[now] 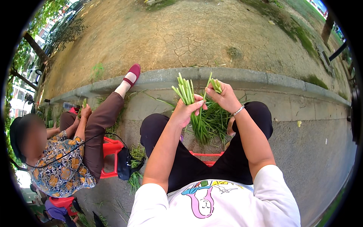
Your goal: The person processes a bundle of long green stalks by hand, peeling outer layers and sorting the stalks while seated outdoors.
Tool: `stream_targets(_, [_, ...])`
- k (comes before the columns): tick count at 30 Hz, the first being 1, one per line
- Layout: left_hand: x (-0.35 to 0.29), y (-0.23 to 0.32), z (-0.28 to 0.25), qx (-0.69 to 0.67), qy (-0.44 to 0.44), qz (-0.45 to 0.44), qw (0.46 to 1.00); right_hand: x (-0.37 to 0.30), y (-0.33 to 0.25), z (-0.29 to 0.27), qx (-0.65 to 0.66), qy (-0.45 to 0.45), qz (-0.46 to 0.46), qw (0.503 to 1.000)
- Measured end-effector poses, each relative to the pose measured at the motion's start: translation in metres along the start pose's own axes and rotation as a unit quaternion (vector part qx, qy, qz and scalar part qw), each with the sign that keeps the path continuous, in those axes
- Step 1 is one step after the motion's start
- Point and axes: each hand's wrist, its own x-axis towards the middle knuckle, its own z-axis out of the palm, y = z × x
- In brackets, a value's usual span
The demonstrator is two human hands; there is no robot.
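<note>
My left hand [188, 110] is closed round a bunch of green stalks [185, 90]. Their pale cut-looking ends point up and away from me, and long thin leaves [203, 126] hang below the hand between my knees. Close beside it on the right, my right hand [224, 99] grips a smaller clutch of green stalks [216, 86], with a bracelet [238, 110] on that wrist. One single stalk [208, 84] stands upright between the two hands; which hand holds it I cannot tell.
More cut greens [223, 118] lie on the pavement below my hands. A red stool [206, 154] shows between my legs. At left, a person in a patterned shirt [62, 166] handles greens near a red stool [109, 155] and black bag [124, 163]. A stone curb [257, 78] runs ahead.
</note>
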Motion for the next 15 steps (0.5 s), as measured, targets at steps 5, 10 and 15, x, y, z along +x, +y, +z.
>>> stream_targets(5, [0.000, 0.001, 0.001, -0.002, 0.013, 0.022, 1.000, 0.002, 0.002, -0.013, -0.003, 0.050, 0.017, 0.999])
stream_targets(10, [0.000, 0.001, 0.000, 0.043, 0.036, 0.022, 0.998, 0.001, -0.012, -0.008, 0.115, 0.020, 0.142, 0.983])
stream_targets(15, [0.000, 0.002, 0.005, 0.073, 0.052, 0.024, 0.996, 0.002, -0.007, -0.003, 0.015, 0.006, 0.094, 0.995])
